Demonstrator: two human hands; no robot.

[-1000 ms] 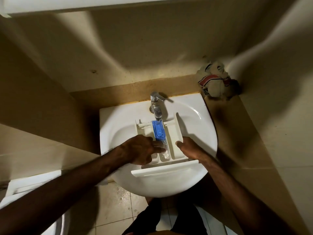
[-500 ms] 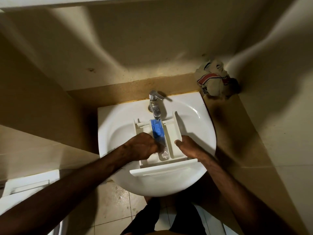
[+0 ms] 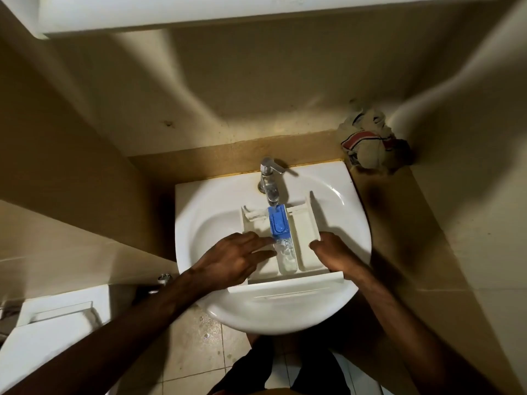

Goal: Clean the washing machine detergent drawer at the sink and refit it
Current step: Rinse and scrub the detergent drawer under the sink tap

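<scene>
White basin [image 3: 336,189] carries detergent drawer [image 3: 309,223], lying across bowl, front panel over near rim; chrome tap [image 3: 269,181] on back edge, spout above drawer's blue insert [image 3: 277,222]. Tan counter [image 3: 379,201] around basin; crumpled striped cloth [image 3: 368,145] in right rear corner

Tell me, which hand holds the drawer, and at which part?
The right hand grips the detergent drawer at its right side wall. The left hand holds nothing; its straight fingers lie inside.

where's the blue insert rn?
Head view: the blue plastic insert sits in the white detergent drawer's middle channel, right under the chrome tap, beyond the left hand.
</scene>
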